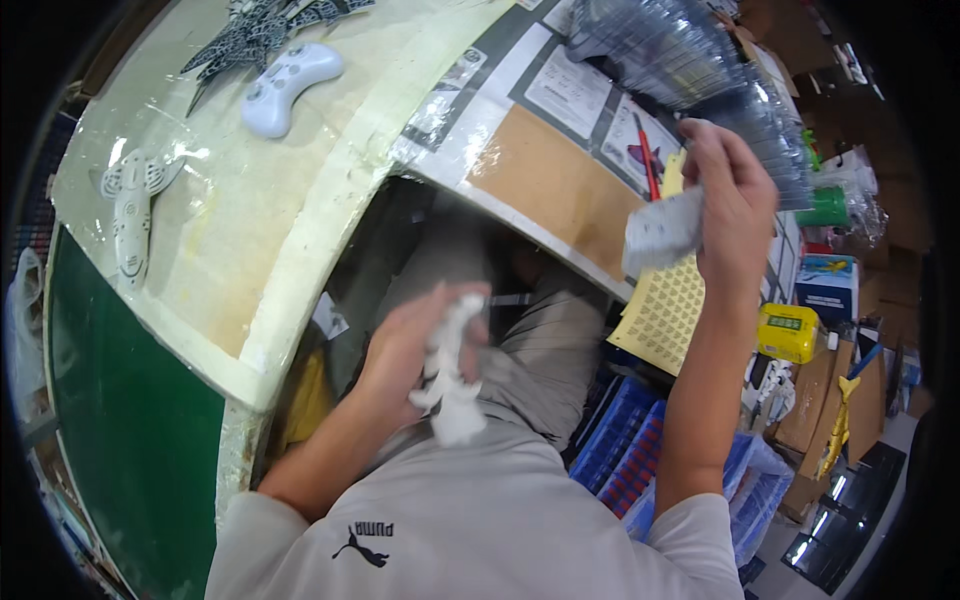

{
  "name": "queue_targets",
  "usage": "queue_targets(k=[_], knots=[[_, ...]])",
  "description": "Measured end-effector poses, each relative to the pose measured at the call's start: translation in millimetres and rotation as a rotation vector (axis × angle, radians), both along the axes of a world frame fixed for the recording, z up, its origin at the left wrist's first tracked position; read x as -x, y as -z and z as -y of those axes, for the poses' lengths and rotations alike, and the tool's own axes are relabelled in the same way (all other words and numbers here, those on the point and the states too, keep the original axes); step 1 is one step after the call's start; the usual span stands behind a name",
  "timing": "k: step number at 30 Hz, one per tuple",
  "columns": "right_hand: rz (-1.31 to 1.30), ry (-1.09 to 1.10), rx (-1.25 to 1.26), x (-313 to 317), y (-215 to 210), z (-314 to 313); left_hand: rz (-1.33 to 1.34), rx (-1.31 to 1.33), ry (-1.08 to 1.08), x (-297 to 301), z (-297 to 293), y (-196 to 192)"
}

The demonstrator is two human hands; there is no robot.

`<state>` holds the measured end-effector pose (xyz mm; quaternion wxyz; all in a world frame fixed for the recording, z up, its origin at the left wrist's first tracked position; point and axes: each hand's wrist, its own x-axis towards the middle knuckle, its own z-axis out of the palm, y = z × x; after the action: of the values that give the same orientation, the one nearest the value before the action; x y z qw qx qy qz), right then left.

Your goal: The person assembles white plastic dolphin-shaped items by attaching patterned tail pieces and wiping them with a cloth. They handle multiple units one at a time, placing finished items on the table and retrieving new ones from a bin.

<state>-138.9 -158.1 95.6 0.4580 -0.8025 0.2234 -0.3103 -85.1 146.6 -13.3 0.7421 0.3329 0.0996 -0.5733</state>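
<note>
My left hand is over my lap, closed round a white plastic piece with small fins along its sides. Motion blurs both, so its exact kind does not show. Above the table's right part, my right hand grips a pale grey-white, block-like piece, also blurred. Below that piece hangs a yellow sheet with rows of small printed marks, partly past the table edge. Beside the right hand lies a red pen-like tool.
A white game controller, a white winged toy and a dark patterned model lie on the left table. Stacked clear plastic trays stand at the back right. To my right are a yellow packet and blue bins.
</note>
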Motion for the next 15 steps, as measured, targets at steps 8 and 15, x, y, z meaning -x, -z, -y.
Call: queue_targets(k=[8,15], knots=[[-0.139,-0.185,0.764,-3.4,34.6,-119.3,0.326,-0.047,-0.046,-0.6,59.0,-34.6],[-0.453,-0.025,0.689,5.1,47.4,-74.5,0.465,0.062,0.109,25.8,51.9,-43.8]])
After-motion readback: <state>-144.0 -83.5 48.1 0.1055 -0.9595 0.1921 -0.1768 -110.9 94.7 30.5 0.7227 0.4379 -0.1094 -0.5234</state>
